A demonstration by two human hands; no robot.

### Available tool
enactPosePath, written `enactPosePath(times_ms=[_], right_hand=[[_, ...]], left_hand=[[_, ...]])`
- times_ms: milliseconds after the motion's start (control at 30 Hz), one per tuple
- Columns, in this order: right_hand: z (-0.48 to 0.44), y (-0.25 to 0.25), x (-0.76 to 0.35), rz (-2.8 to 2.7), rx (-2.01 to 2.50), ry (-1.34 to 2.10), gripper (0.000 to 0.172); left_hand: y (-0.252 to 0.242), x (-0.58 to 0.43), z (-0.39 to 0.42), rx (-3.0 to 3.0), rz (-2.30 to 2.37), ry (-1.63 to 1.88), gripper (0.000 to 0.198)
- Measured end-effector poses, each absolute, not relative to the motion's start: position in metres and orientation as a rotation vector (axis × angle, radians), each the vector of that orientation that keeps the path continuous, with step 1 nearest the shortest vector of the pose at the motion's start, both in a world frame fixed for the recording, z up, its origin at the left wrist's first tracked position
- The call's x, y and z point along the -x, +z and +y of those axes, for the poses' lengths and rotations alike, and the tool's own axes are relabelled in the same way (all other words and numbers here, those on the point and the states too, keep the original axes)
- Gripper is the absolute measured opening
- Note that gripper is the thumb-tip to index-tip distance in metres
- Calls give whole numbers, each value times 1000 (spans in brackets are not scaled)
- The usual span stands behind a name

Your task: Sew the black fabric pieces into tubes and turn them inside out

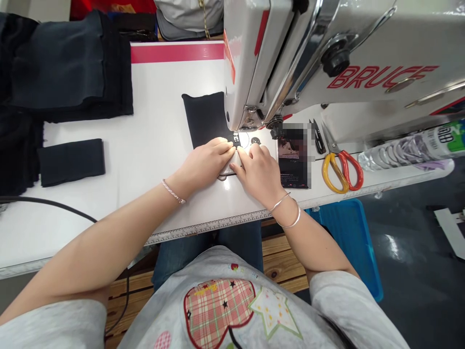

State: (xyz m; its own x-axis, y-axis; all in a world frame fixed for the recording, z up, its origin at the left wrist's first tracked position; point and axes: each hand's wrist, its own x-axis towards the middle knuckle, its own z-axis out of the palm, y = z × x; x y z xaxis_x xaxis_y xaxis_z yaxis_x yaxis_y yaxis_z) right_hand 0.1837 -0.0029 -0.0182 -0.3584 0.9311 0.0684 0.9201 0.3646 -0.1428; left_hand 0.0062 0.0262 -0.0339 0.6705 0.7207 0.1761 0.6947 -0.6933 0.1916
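Note:
A black fabric piece (205,116) lies flat on the white table, partly under the head of a sewing machine (378,48). Its near edge reaches the presser foot (236,137). My left hand (208,162) grips that edge just left of the foot, fingers pressed together. From the right, my right hand (259,172) pinches the same edge in front of the foot, its thumb and index finger close to my left fingertips. The part of the cloth between the fingers is mostly hidden.
Stacked dark fabric (65,68) and a folded dark piece (72,162) lie at left. Right of the machine bed are a dark printed card (293,169), thread snips (318,138), scissors (341,169) and a clear plastic package (399,148). A blue bin (358,242) stands below the table.

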Motion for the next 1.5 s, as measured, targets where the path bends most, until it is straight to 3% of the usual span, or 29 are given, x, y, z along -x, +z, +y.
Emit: enactPosePath(times_ms=[200, 733, 1500], right_hand=[[1, -18, -180, -2469, 1744, 131, 42], [-2, -24, -183, -2455, 1722, 165, 45], [-3, -20, -181, -2419, 1769, 188, 35]], left_hand=[[-31, -6, 34, -2749, 1199, 303, 39], [-27, -7, 51, -2787, 1222, 161, 22], [-33, -4, 54, -2837, 1189, 271, 12]])
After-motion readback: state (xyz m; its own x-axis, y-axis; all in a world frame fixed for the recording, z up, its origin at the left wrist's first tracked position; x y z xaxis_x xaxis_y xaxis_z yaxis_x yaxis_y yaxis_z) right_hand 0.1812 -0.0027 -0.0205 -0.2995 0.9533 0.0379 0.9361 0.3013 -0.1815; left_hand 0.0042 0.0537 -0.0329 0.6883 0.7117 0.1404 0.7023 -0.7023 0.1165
